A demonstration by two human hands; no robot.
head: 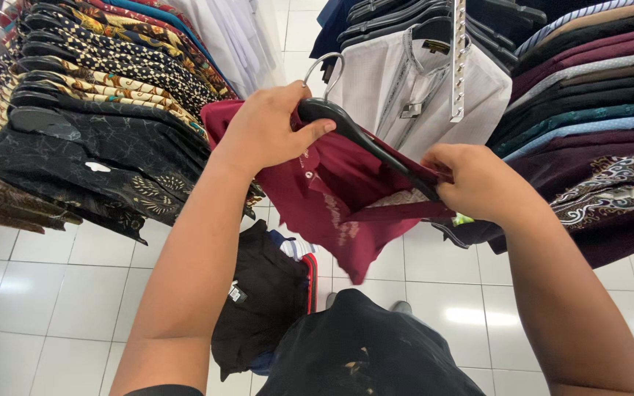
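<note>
maroon shirt (pixel 332 198), black hanger (pixel 361 139) — white floor tiles (pixel 53 293)

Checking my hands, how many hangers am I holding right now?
1: a black hanger in the maroon shirt, left hand at its hook end, right hand at its lower arm.

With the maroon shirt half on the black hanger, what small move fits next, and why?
Probably the right hand should pull the maroon shirt over the black hanger end it pinches; the left hand steadies the neck, and the cloth hangs bunched.

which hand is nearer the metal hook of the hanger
Left. The left hand grips the black hanger right below its metal hook; the right hand is at the hanger's far end, on the maroon shirt.
</note>
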